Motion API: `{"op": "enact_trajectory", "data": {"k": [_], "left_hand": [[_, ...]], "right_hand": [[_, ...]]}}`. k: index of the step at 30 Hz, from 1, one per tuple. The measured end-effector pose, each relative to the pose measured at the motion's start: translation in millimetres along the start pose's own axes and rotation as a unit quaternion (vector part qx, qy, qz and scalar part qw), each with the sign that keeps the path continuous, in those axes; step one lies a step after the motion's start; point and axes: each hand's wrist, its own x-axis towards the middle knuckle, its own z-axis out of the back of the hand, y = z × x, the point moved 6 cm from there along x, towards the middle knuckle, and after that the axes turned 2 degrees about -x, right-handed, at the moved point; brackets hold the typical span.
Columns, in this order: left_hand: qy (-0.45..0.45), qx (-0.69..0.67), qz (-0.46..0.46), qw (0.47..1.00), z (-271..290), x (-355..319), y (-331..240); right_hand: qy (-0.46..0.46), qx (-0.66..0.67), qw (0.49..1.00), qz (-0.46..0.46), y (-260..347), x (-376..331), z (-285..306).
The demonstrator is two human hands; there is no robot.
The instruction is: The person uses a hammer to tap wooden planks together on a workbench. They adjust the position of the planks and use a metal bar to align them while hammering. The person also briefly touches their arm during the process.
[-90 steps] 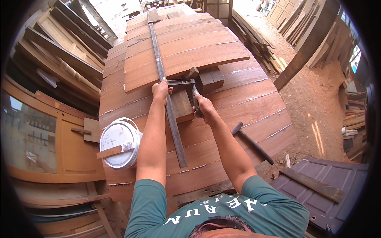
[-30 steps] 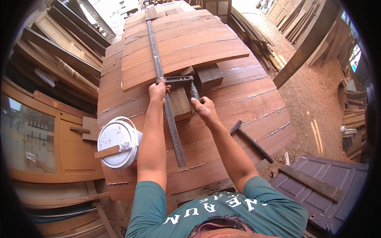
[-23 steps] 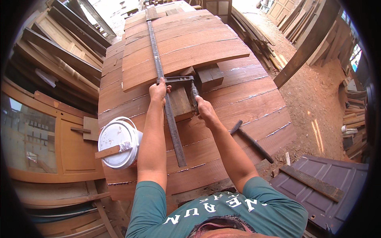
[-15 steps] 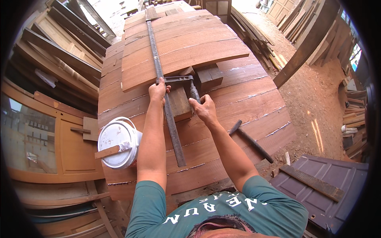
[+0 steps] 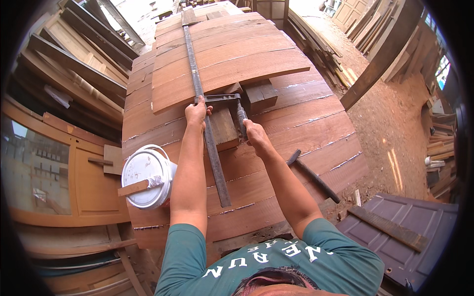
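Note:
A long metal bar clamp (image 5: 215,167) lies across a raised panel of glued boards (image 5: 227,64), its bar running toward me. My left hand (image 5: 196,114) is closed round the bar beside the sliding jaw. With my right hand (image 5: 256,134) I grip the clamp's screw handle, fingers wrapped round it. The jaw's arm spans from the bar to the screw near the panel's close edge. Wooden blocks (image 5: 260,95) show under that edge, and another block (image 5: 223,129) sits below the jaw. Beneath lies a larger panel (image 5: 316,129) with whitish glue along its seams.
A white lidded bucket (image 5: 143,170) with a glue-smeared wood strip (image 5: 133,188) on top stands at the left. A hammer (image 5: 313,176) rests on the lower panel at the right. Doors (image 5: 94,177) lean at the left; a dark panelled door (image 5: 410,237) lies lower right.
My right hand has turned on the screw handle, its fingers and thumb shifting from an upright pinch to a lower wrap. The left hand and the clamp bar stay put.

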Motion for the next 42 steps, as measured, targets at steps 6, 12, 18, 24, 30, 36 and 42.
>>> {"op": "enact_trajectory", "data": {"k": [6, 12, 18, 24, 30, 36, 42], "left_hand": [[-0.005, -0.010, 0.005, 1.000, 4.0, 3.0, 1.3], [-0.006, 0.001, 0.006, 1.000, 1.4, 0.1, -0.1], [-0.003, 0.002, 0.003, 1.000, 2.3, 1.7, 0.1], [0.009, 0.005, 0.004, 1.000, 0.4, 1.3, 0.7], [0.002, 0.023, 0.013, 1.000, -1.1, -4.3, -3.0], [0.000, 0.024, 0.016, 1.000, -5.1, -3.8, -5.3], [0.002, 0.056, -0.007, 0.998, -3.4, -0.8, -6.6]], "right_hand": [[-0.147, -0.204, 0.959, 0.133, 26.4, -21.9, -2.5], [-0.002, 0.001, 1.000, 0.027, 3.3, 1.5, -3.7], [-0.101, -0.122, 0.982, 0.102, 14.3, -8.1, -1.9], [-0.039, -0.017, 0.998, 0.046, 10.3, -0.7, -2.1], [-0.154, -0.170, 0.966, 0.123, 25.5, -14.5, 3.4], [0.014, 0.029, 0.999, -0.005, 3.6, 2.3, -5.5], [-0.126, -0.155, 0.971, 0.131, 24.8, -6.9, -1.9]]}}
